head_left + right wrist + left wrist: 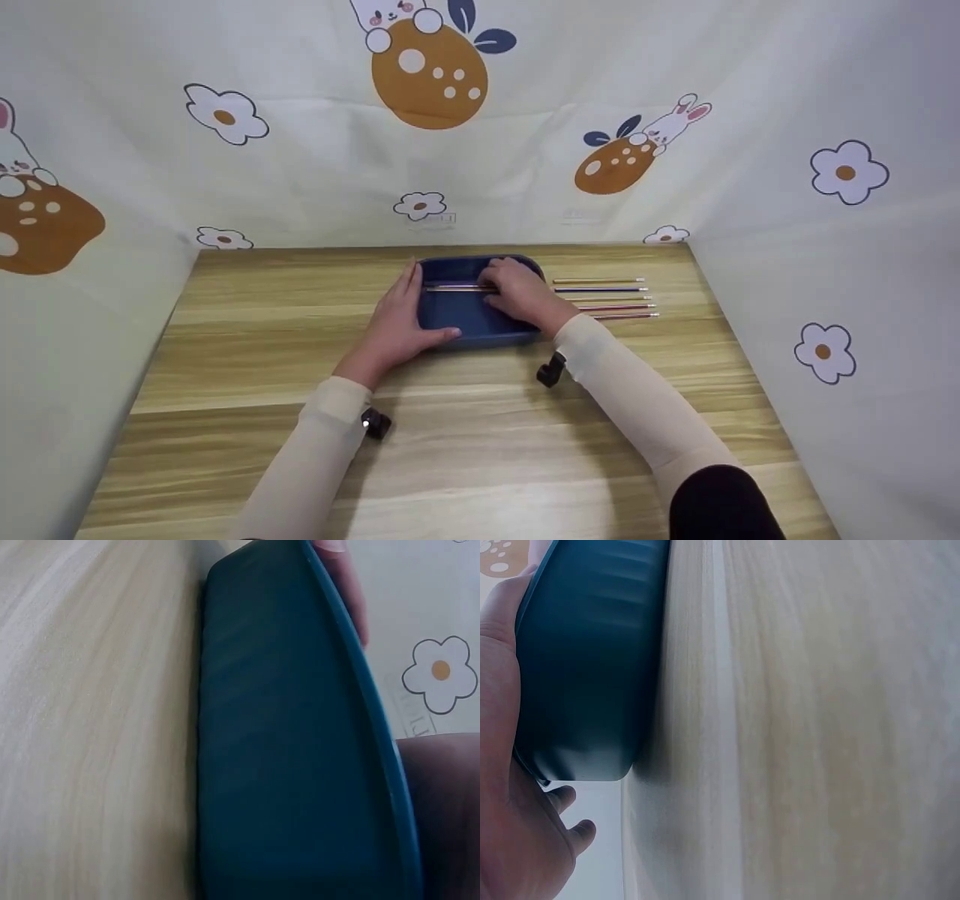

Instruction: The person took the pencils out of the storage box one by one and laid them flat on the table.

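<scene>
A dark blue plastic tray (469, 311) stands on the wooden table, its side filling much of both wrist views. At its left end my left hand (394, 319) holds it, thumb over the near rim and the other fingers along the left side. Inside the tray lie slim pencils (454, 288), running left to right; how many is hard to tell. My right hand (521, 292) reaches in over the right side with bent fingers, pinching the right end of the pencils. Its fingertips partly hide that end. The right wrist view shows only the tray's outer wall (292, 742) and bits of the hands.
To the right of the tray, several pencils (604, 289) lie side by side on the table (465, 435), eraser ends pointing right. The right wrist covers some of their left ends. A patterned cloth (315, 165) hangs behind the table and along both sides.
</scene>
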Demonstrator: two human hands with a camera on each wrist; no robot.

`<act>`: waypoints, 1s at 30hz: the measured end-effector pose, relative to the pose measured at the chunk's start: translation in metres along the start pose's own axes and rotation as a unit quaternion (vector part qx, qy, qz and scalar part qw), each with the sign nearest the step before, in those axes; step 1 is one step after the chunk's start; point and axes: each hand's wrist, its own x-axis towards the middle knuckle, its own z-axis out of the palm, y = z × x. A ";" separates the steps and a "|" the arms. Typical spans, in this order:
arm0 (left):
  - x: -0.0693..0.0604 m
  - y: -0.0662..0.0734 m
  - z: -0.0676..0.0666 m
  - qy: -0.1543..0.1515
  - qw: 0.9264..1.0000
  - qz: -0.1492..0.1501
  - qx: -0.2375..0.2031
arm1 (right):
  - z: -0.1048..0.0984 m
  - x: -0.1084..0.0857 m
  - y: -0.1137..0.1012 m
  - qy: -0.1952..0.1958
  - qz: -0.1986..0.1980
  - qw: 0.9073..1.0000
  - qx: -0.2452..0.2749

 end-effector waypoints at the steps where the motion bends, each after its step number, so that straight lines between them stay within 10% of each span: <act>1: 0.000 0.000 0.000 0.000 1.000 0.000 0.000 | 0.001 0.001 0.000 0.000 0.001 1.000 0.001; 30: 0.000 -0.001 0.001 -0.002 1.000 0.001 0.008 | 0.014 0.007 0.009 0.003 0.013 0.999 0.047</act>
